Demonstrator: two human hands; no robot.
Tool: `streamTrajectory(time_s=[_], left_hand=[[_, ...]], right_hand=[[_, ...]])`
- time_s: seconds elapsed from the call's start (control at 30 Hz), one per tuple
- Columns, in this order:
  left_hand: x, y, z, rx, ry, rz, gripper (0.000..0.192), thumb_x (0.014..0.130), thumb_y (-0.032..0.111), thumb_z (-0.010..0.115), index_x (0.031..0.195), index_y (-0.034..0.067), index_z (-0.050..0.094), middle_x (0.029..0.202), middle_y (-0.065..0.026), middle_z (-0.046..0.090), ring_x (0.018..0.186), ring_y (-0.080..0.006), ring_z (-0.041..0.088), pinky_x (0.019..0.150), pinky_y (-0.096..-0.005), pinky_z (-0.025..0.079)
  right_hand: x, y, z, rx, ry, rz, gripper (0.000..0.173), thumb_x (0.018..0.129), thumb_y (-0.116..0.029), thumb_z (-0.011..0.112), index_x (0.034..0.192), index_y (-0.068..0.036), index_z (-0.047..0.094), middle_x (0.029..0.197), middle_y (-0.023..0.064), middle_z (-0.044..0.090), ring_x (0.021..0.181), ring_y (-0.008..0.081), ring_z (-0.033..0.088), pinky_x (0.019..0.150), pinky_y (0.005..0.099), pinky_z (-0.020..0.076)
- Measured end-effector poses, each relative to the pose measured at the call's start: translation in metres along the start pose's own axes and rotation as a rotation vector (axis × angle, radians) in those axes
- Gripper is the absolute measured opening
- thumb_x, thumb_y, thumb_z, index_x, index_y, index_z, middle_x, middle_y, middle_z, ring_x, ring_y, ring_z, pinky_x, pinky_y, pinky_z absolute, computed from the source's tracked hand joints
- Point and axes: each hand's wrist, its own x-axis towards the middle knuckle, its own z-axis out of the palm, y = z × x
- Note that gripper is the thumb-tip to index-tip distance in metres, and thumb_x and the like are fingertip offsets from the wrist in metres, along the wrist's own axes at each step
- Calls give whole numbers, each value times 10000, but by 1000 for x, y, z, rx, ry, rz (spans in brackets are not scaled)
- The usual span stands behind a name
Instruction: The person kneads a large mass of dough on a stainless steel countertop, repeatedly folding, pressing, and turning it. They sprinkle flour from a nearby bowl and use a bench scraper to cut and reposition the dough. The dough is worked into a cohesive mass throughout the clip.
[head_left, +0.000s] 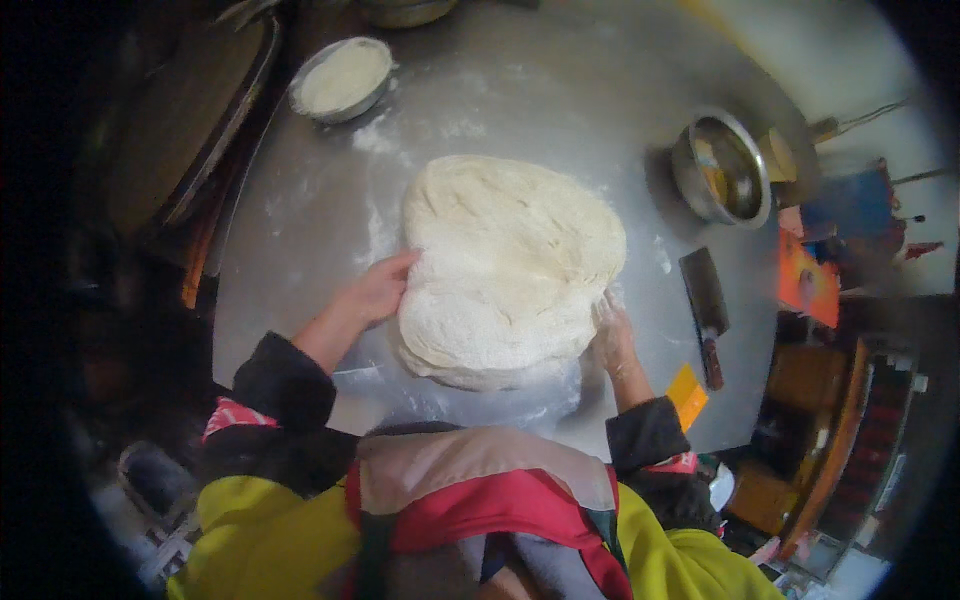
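Note:
A large, floured slab of dough lies on the metal worktable in front of me, its near part looking layered or folded. My left hand is at the dough's left edge, with the thumb and fingertips against or slightly under it. At the right edge is my right hand, its floury fingers reaching along the dough's side. Whether either hand's fingers pinch the dough is partly hidden by its edge.
A bowl of flour stands at the back left. On the right are a metal bowl holding liquid, a cleaver and a yellow scraper-like piece. Loose flour dusts the metal worktable. A large round pan or lid is beyond its left edge.

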Motion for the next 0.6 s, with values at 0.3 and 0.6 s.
streamTrajectory(time_s=[0.3,0.6], left_hand=[[59,11,109,177,-90,187,499,820,189,593,1235,-51,454,1139,-173,575,1013,-264,584,904,-371,464],[31,146,153,307,-580,348,462,780,169,651,1183,-13,518,1101,-112,600,994,-210,589,866,-344,479]], right_hand=[[-12,-68,115,35,-93,169,522,911,-296,480,1297,41,383,1257,178,485,1117,291,508,968,397,404],[28,-176,138,138,-710,-303,581,945,-429,340,1307,24,375,1276,163,475,1144,288,497,975,394,396]])
